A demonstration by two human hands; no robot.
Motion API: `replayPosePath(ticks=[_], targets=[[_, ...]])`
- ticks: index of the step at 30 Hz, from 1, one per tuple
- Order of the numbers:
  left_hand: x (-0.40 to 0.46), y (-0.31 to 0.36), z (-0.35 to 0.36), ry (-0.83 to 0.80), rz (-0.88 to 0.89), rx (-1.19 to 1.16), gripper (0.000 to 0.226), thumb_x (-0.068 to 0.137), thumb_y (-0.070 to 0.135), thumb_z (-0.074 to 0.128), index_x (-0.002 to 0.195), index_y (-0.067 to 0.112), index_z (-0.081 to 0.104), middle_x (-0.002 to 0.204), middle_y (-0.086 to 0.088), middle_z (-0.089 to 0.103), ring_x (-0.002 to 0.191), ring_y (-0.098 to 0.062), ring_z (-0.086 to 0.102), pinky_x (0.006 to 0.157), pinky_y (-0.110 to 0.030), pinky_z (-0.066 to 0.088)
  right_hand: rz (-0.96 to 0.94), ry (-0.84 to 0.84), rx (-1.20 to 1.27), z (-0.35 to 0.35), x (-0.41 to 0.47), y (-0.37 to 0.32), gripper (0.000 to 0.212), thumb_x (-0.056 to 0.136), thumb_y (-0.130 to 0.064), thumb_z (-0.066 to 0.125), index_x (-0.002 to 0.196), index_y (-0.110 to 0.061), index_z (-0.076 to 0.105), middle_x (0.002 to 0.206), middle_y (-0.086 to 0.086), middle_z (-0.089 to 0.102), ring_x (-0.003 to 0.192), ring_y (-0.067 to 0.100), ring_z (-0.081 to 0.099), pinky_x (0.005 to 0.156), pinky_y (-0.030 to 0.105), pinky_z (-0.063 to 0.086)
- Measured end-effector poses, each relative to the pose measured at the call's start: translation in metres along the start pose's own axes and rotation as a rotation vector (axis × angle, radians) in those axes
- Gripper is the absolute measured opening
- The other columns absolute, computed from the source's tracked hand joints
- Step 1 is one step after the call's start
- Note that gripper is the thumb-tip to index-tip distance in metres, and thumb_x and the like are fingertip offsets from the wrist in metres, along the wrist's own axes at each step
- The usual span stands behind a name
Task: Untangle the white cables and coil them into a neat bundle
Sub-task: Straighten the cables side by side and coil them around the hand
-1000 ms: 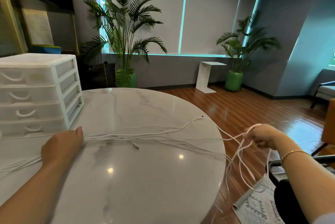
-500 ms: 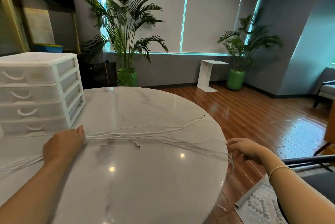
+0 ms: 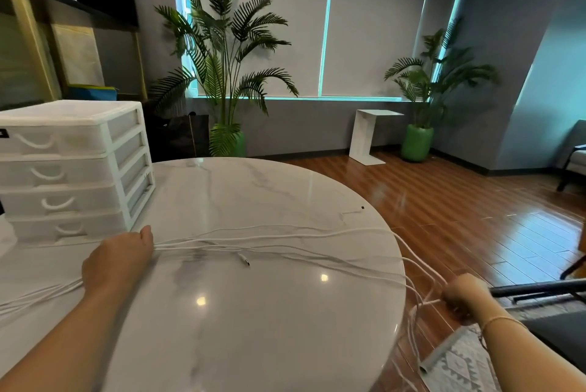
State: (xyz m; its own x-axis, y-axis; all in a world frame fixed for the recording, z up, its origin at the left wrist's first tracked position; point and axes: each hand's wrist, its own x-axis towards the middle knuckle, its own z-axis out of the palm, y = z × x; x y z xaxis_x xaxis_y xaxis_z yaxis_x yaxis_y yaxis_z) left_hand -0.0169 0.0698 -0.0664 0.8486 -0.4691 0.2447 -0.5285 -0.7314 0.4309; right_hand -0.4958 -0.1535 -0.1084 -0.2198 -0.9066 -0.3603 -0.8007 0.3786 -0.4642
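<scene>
Our left hand [image 3: 115, 260] grips cables [image 3: 285, 238] on the table [image 3: 253, 328] | our right hand [image 3: 464, 295], off the table's edge, fingers curled round hanging cables

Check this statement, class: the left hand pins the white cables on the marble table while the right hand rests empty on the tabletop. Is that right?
Not quite. The head view shows the right hand beyond the marble table edge, gripping the white cables. The left hand does pin them.

A white four-drawer plastic organiser [image 3: 73, 166] stands at the left of the round marble table [image 3: 253, 328]; behind are a tall palm [image 3: 225, 52], a white side table [image 3: 369, 136], a palm in a green pot [image 3: 417, 141]; a patterned rug [image 3: 456, 363] lies on the wood floor [image 3: 459, 201].
</scene>
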Motion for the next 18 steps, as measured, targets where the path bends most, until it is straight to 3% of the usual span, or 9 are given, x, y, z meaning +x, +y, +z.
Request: replayPosePath(ticks=[3, 6, 8, 10, 13, 15, 18], targets=[[0.0, 0.0, 0.0, 0.007, -0.012, -0.018, 0.052, 0.099, 0.036, 0.028, 0.092, 0.001, 0.066, 0.102, -0.024, 0.062, 0.082, -0.033, 0.047, 0.074, -0.035, 0.034, -0.008, 0.118, 0.124, 0.008, -0.001, 0.015, 0.029, 0.091, -0.004, 0.049, 0.062, -0.003, 0.05, 0.056, 0.012, 0.051, 0.049, 0.025, 0.051, 0.04, 0.029, 0.045], [0.001, 0.0, 0.0, 0.018, -0.01, -0.023, 0.053, 0.098, 0.036, 0.028, 0.092, 0.0, 0.066, 0.104, -0.026, 0.062, 0.089, -0.037, 0.053, 0.077, -0.037, 0.036, 0.006, 0.133, 0.242, 0.005, -0.002, 0.011, 0.025, 0.093, -0.002, 0.046, 0.07, 0.003, 0.053, 0.057, 0.012, 0.049, 0.051, 0.025, 0.054, 0.045, 0.027, 0.049], [0.002, -0.001, -0.002, 0.016, -0.001, -0.006, 0.052, 0.098, 0.036, 0.028, 0.092, 0.001, 0.066, 0.103, -0.026, 0.062, 0.092, -0.038, 0.054, 0.079, -0.038, 0.038, 0.011, 0.068, 0.452, -0.005, -0.002, -0.005, 0.026, 0.098, -0.006, 0.043, 0.076, 0.006, 0.051, 0.051, 0.015, 0.053, 0.039, 0.024, 0.056, 0.037, 0.028, 0.047], [0.002, -0.003, -0.001, 0.015, 0.004, 0.003, 0.052, 0.098, 0.036, 0.028, 0.09, 0.001, 0.065, 0.101, -0.025, 0.061, 0.086, -0.036, 0.052, 0.078, -0.038, 0.038, -0.079, -0.034, 0.624, -0.02, -0.009, -0.028, 0.031, 0.1, -0.016, 0.043, 0.075, -0.001, 0.051, 0.044, 0.008, 0.052, 0.03, 0.017, 0.047, 0.032, 0.022, 0.04], [0.002, -0.004, 0.0, 0.009, 0.001, 0.0, 0.052, 0.098, 0.037, 0.027, 0.088, 0.001, 0.064, 0.094, -0.023, 0.059, 0.079, -0.032, 0.045, 0.074, -0.036, 0.035, -0.28, -0.111, 0.692, -0.049, -0.03, -0.06, 0.028, 0.099, -0.025, 0.045, 0.08, -0.008, 0.055, 0.054, 0.003, 0.049, 0.047, 0.017, 0.044, 0.045, 0.026, 0.039], [0.002, -0.003, 0.001, 0.01, 0.0, -0.004, 0.053, 0.098, 0.037, 0.028, 0.087, 0.001, 0.065, 0.088, -0.021, 0.056, 0.079, -0.032, 0.045, 0.074, -0.036, 0.035, -0.366, -0.058, 0.767, -0.07, -0.038, -0.078, 0.028, 0.098, -0.027, 0.047, 0.082, -0.007, 0.057, 0.053, 0.0, 0.045, 0.05, 0.017, 0.043, 0.05, 0.028, 0.041], [0.002, -0.002, 0.0, 0.012, 0.004, -0.009, 0.053, 0.099, 0.036, 0.028, 0.088, 0.0, 0.065, 0.094, -0.025, 0.06, 0.079, -0.031, 0.044, 0.073, -0.036, 0.034, -0.493, 0.108, 0.856, -0.097, -0.047, -0.103, 0.028, 0.098, -0.03, 0.047, 0.086, -0.008, 0.06, 0.056, 0.001, 0.045, 0.041, 0.011, 0.05, 0.046, 0.025, 0.047]])
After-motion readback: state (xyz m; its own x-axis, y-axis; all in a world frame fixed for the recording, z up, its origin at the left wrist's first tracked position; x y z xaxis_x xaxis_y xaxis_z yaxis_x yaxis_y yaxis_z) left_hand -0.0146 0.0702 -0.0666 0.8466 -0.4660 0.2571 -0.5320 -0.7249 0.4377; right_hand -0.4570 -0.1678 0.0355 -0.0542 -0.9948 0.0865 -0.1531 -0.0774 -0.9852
